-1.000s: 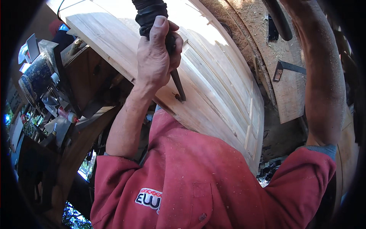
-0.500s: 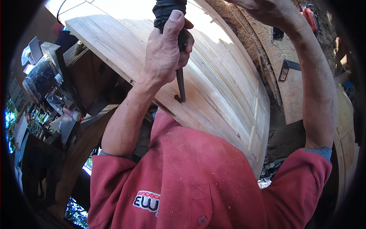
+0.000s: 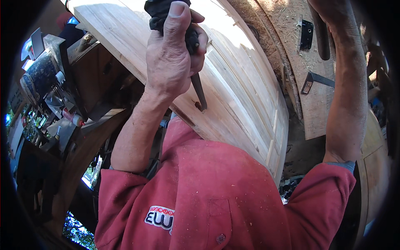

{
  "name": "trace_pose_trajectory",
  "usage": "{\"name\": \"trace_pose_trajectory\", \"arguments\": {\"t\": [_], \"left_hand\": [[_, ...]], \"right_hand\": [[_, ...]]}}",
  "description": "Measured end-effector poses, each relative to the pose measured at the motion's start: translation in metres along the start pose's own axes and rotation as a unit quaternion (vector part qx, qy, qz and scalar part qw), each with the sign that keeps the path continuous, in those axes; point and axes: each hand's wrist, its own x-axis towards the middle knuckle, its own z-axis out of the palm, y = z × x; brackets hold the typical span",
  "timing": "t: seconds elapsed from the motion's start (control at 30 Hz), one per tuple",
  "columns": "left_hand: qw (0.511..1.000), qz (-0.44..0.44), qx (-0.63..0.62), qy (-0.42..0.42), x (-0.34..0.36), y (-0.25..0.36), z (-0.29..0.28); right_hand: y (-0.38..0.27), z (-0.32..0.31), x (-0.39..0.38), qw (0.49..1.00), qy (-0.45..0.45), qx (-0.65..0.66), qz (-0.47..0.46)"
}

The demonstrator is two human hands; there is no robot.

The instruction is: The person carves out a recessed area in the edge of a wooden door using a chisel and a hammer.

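A pale wooden door panel [image 3: 246,87] is shown lying across the frame from upper left to lower right, its near edge running just above the red shirt [image 3: 216,196], on which a white-and-red chest patch [image 3: 159,217] is seen at lower left. Open panel surface lies right of the blade; the far long edge borders a sawdust-covered worktop [image 3: 308,104]. The left hand [image 3: 175,58] is clenched around the black handle of a chisel [image 3: 196,79], whose tip is set in a small notch near the panel's near edge. The right hand [image 3: 329,8] is cut off by the upper rim; its grip cannot be told. A dark lock case [image 3: 306,35] lies on the worktop. Clutter at the left rim is hard to make out.
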Motion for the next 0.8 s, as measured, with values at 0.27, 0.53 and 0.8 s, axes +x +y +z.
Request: {"name": "trace_pose_trajectory", "arguments": {"t": [0.27,0.53,0.8], "left_hand": [[0.998,0.026,0.022,0.053,-0.018,-0.007,0.005],[0.986,0.089,0.086,0.109,-0.033,-0.001,0.009],[0.977,0.17,0.049,0.118,-0.061,-0.008,0.003]], "right_hand": [[0.005,-0.009,-0.001,1.0,-0.029,0.007,0.003],[-0.015,-0.005,-0.005,0.994,-0.042,-0.082,0.066],[-0.045,0.009,0.016,0.986,-0.065,-0.061,-0.138]]}}
